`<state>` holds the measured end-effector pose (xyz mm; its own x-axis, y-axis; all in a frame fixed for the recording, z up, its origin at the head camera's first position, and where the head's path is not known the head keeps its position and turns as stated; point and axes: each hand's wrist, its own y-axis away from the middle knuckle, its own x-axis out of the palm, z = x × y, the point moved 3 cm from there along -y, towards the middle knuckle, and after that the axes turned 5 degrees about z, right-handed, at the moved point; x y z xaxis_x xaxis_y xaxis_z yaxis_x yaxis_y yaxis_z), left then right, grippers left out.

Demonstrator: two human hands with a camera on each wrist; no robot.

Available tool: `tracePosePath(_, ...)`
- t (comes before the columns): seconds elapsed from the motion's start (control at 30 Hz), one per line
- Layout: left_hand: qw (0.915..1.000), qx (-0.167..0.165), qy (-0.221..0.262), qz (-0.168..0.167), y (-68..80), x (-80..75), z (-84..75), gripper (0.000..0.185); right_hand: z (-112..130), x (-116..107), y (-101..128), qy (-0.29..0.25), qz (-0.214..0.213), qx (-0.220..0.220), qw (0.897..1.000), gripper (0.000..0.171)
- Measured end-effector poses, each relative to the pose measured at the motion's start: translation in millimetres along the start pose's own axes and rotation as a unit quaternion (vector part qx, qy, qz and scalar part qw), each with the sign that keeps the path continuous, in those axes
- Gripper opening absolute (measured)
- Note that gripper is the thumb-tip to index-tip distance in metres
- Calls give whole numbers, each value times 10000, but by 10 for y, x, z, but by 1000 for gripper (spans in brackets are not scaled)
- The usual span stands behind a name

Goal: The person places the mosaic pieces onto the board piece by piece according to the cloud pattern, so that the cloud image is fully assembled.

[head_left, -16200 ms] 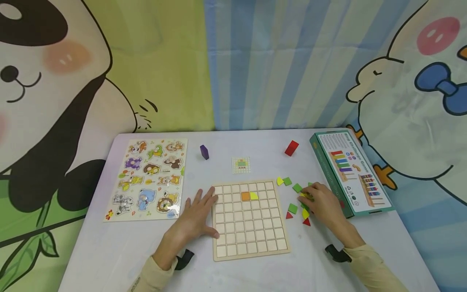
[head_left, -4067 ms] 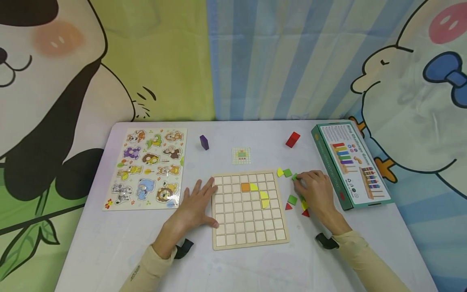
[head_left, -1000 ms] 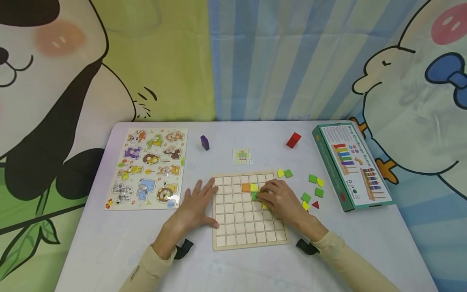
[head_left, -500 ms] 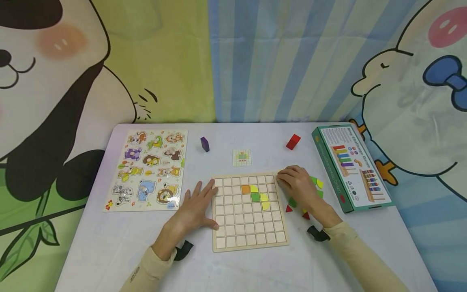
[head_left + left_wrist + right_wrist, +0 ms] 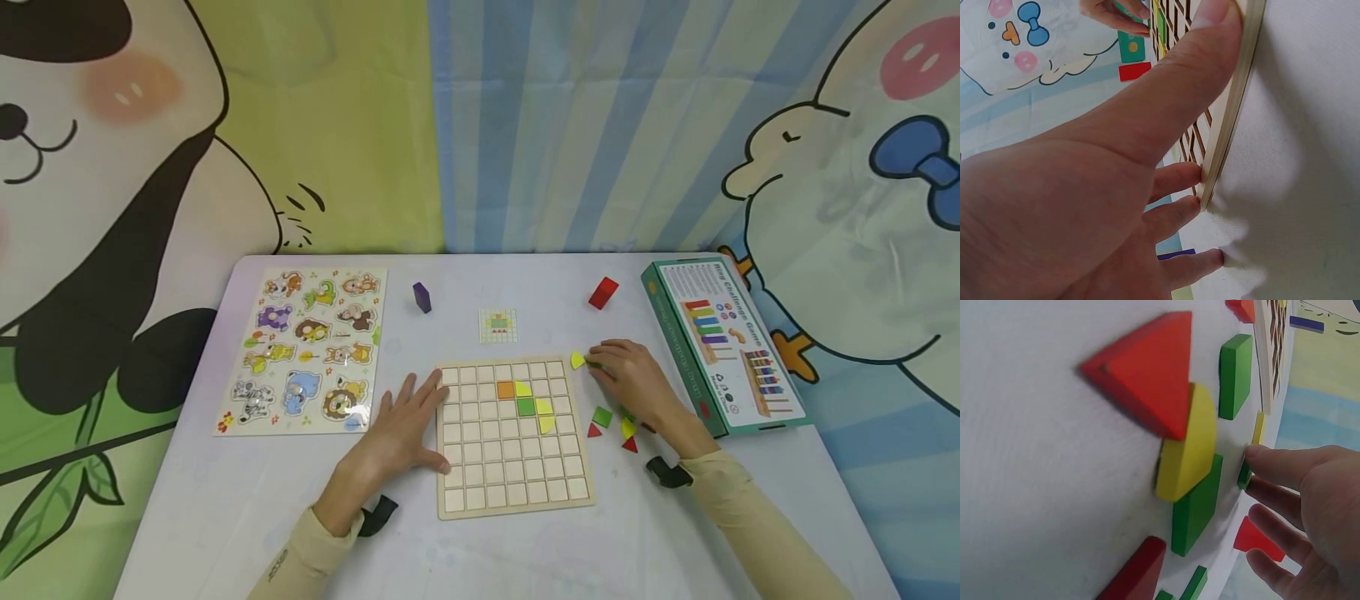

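Note:
My left hand [image 5: 397, 437] lies with fingers spread along the left edge of the wooden grid board [image 5: 480, 503], thumb over its rim in the left wrist view. On the board sit an orange square [image 5: 506, 389], a green square [image 5: 526, 407] and yellow rounded tiles [image 5: 547, 425]. Beyond the board's upper right corner, my right hand [image 5: 633, 387] pinches a green square tile [image 5: 1245, 477] between thumb and forefinger, low at the tabletop. A yellow rounded tile [image 5: 577, 360] lies right beside it. Below that hand are a green tile [image 5: 602, 417], a yellow tile [image 5: 627, 428] and red triangles [image 5: 631, 445].
A small pattern card [image 5: 498, 326] lies behind the board, between a purple block [image 5: 422, 297] and a red block [image 5: 603, 292]. The green game box [image 5: 720, 350] stands at right. An animal puzzle board [image 5: 300, 350] lies at left.
Two yellow tiles and a green square have been added to the board over the span. Most recently my right hand left the board for the green tile at upper right. My left hand stays put.

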<state>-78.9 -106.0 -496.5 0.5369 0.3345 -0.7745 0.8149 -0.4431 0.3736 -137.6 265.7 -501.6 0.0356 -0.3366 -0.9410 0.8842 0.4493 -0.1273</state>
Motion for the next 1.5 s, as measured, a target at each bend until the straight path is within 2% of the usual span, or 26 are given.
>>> tracePosePath(0.23, 10000, 0, 14, -15, 0, -8, -5, 118, -100, -10, 3, -79, -190, -35, 9998, 37)
tracePosePath(0.53, 10000, 53, 69, -12, 12, -8, -12, 117, -191, 39, 33, -189, -63, 114, 9997, 34)
tracePosePath(0.9, 10000, 40, 46, -23, 12, -7, -18, 116, -193, 14, 44, 136, -512, -262, 9982, 32)
tracePosePath(1.07, 10000, 31, 48, -15, 20, -12, -22, 117, -64, -32, 34, -33, -730, -525, 9959, 32)
tracePosePath(1.23, 10000, 71, 30, -53, 24, -16, -25, 117, 148, -12, 24, -117, -764, -773, 9940, 31)
tracePosePath(1.5, 10000, 81, 23, -35, 18, -13, -14, 117, 693, 146, 75, -120, -509, -1619, 9854, 29)
